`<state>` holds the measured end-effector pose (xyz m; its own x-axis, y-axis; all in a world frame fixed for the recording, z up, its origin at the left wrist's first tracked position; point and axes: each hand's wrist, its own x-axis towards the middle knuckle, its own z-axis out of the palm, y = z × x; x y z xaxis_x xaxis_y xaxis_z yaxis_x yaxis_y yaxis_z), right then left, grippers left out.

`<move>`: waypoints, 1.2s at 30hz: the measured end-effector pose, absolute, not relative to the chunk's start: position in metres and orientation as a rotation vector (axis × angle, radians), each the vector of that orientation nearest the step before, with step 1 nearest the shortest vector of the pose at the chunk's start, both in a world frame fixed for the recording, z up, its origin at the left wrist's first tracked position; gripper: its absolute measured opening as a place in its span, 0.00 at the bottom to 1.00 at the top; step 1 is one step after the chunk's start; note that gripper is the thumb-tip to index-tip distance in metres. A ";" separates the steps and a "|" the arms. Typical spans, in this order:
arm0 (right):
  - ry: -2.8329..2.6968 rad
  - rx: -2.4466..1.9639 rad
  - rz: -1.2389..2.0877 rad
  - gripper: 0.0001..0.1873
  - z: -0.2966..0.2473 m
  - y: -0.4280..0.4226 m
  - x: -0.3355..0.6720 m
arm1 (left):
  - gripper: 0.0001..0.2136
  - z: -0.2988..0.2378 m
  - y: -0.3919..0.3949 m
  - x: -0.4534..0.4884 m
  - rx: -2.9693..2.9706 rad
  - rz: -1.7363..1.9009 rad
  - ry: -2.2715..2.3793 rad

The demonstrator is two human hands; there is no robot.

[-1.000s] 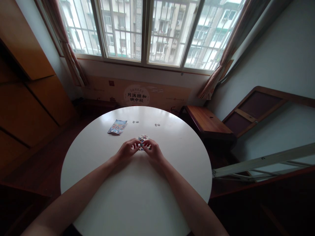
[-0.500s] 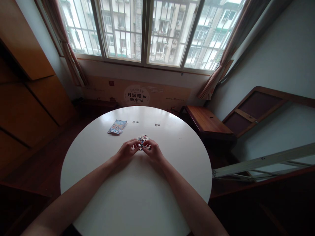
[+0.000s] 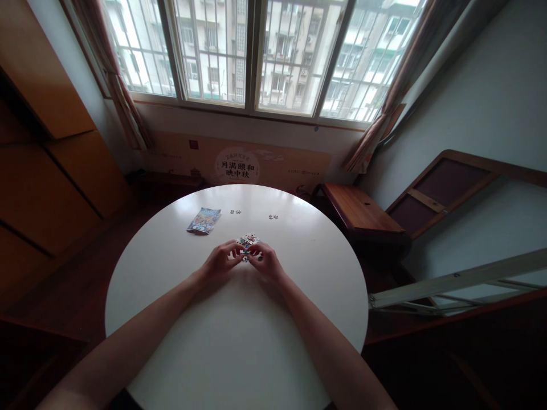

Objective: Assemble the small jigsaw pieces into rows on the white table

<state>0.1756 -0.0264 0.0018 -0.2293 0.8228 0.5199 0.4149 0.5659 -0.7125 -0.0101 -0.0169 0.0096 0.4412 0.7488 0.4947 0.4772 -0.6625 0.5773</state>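
Observation:
A small heap of jigsaw puzzle pieces lies on the round white table, mostly white with some dark and coloured ones. My left hand is at the near left side of the heap, thumb and fingers closed in a pinch. Facing it from the right, my right hand pinches too. Between the two sets of fingertips is a small dark blue-green puzzle piece, which both hands appear to grip. Fingers hide part of the heap.
Beyond the heap sit two small groups of loose pieces, one group behind it and another group farther right. A colourful printed packet lies at the left. A wooden bench stands past the table's right edge.
The fingertips have shifted very slightly around the piece between them. Both arms, the packet and the loose pieces stay where they were.

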 end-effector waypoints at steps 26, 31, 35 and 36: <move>-1.851 -1.024 0.548 0.03 0.007 -0.029 0.175 | 0.06 0.013 -0.019 -0.010 2.322 1.046 1.051; -1.848 -1.020 0.551 0.03 0.007 -0.029 0.175 | 0.06 0.012 -0.019 -0.010 2.314 1.055 1.053; -1.850 -1.025 0.550 0.04 0.005 -0.028 0.175 | 0.06 0.011 -0.018 -0.010 2.321 1.052 1.063; -1.852 -1.025 0.548 0.04 0.004 -0.028 0.175 | 0.05 0.010 -0.018 -0.010 2.325 1.050 1.068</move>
